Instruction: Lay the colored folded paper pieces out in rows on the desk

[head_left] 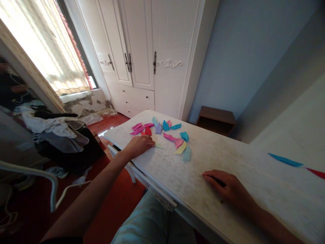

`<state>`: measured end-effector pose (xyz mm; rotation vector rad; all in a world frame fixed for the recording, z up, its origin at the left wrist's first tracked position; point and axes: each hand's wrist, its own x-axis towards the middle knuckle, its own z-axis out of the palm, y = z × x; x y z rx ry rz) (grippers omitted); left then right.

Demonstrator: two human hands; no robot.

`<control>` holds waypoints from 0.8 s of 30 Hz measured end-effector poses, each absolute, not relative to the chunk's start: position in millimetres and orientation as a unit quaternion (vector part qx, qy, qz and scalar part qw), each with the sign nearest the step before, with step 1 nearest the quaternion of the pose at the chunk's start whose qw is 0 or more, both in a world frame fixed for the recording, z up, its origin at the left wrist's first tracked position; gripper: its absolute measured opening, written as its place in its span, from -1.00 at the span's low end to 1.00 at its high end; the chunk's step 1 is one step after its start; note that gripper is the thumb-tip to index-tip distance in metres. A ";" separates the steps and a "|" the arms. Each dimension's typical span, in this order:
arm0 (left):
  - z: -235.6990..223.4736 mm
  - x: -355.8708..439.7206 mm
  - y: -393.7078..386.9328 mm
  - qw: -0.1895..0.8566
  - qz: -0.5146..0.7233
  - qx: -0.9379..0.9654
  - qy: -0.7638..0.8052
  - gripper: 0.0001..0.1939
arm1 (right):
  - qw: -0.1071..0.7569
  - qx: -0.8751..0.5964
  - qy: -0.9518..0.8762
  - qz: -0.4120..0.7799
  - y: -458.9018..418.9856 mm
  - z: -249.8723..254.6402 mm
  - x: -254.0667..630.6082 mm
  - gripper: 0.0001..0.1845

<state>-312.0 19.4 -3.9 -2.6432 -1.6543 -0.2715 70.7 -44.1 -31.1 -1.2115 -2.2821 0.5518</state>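
Note:
My left hand (141,146) is low over the white tabletop, its fingers closed at the edge of a pale green folded paper piece (158,145). Most of that piece's near end is hidden by the fingertips. Just beyond the hand lies a red folded paper piece (148,130), with magenta pieces (137,129) to its left and a lilac one (158,128) to its right. Further right are a yellow folded paper (180,148) and a light teal one (187,153). My right hand (225,186) rests on the table, empty, fingers stretched out and the thumb slightly apart.
Blue (285,160) and red folded papers (316,173) lie on the tabletop (213,152) at far right. A white wardrobe (170,44) and brown cabinet (215,117) stand behind. A chair (54,189) and piled clothes (56,125) are on the left.

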 end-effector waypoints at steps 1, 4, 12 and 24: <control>-2.8 -309.5 19.0 0.015 -0.077 -0.850 -0.520 -0.73 | 0.246 -0.445 -0.838 0.200 -43.9 -31.6 70.8 -0.64; -1.0 -301.1 18.3 0.042 -0.049 -0.853 -0.518 -0.71 | 0.242 -0.448 -0.838 0.197 -42.7 -33.5 71.2 -0.64; 21.2 -278.5 15.9 -0.074 -0.266 -0.810 -0.517 -0.66 | 0.240 -0.440 -0.846 0.182 -42.2 -35.7 69.7 -0.66; 45.9 -215.8 12.4 -0.380 -0.226 -0.781 -0.442 -0.66 | 0.242 -0.430 -0.856 0.156 -43.1 -34.5 64.6 -0.65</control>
